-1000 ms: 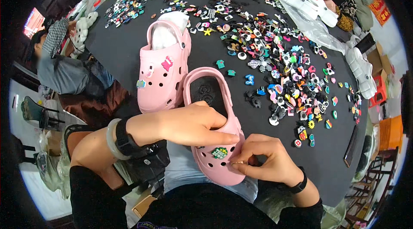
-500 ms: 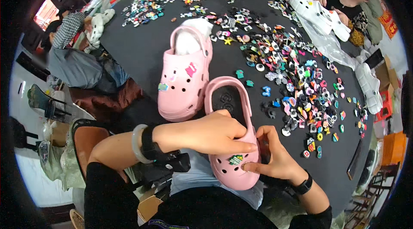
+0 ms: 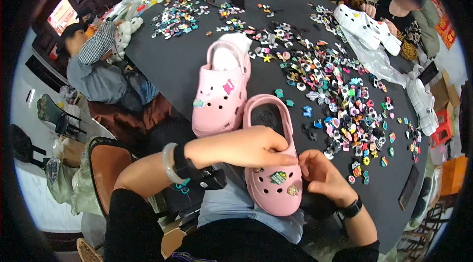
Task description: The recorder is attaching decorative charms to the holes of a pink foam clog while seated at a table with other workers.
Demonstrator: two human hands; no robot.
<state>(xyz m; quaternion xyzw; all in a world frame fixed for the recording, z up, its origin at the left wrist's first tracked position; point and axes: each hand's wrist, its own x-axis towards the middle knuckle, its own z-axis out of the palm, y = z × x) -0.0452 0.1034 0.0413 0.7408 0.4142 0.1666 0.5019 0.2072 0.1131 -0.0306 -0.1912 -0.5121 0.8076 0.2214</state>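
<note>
A pink clog lies toe toward me at the near edge of the black table. My left hand is laid across its middle, gripping it. My right hand presses against the clog's right side, fingers curled at its edge. Small charms, a green one and a gold one, sit on the toe. The second pink clog stands just beyond, to the left, with charms on its upper.
A dense spread of small colourful charms covers the table to the right and far side. White clogs lie at the far right, another white clog at the right edge. Other people sit at the left and far right. A dark phone lies near right.
My view has shifted, so the clogs sit more toward the centre of the picture. My right hand slid from the clog's toe to its right side. The left hand kept its grip.
</note>
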